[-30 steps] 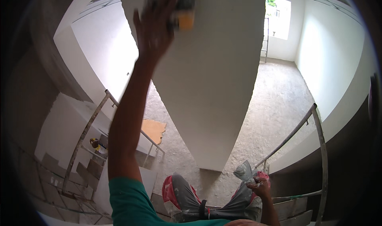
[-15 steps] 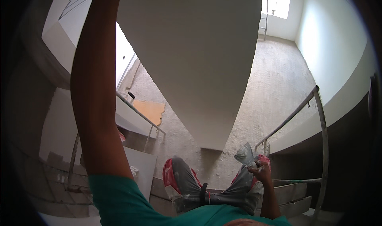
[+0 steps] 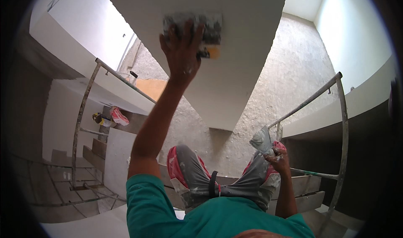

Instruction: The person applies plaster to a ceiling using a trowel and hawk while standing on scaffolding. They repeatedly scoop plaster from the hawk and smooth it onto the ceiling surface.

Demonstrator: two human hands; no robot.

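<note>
My left hand (image 3: 181,55) is raised, fingers over a wide, putty-smeared trowel (image 3: 213,28) with a yellow part, which lies against the pale plastered column face (image 3: 218,85) in front of me; the trowel is slightly blurred. Low on the right, my right hand (image 3: 278,159), white-flecked, grips a scraper (image 3: 261,140) with a lump of grey putty on its blade, held beside my right knee.
Metal scaffold rails (image 3: 319,93) stand either side of me, with boards (image 3: 300,196) and a white panel (image 3: 119,154). A pink-and-white item and tools (image 3: 119,115) lie at left. An orange sheet (image 3: 149,87) lies on the rough floor (image 3: 300,66); white walls surround it.
My left arm went up out of frame, then came back lower and to the right with the trowel. The view has shifted, so the background sits higher. My right hand still holds the scraper.
</note>
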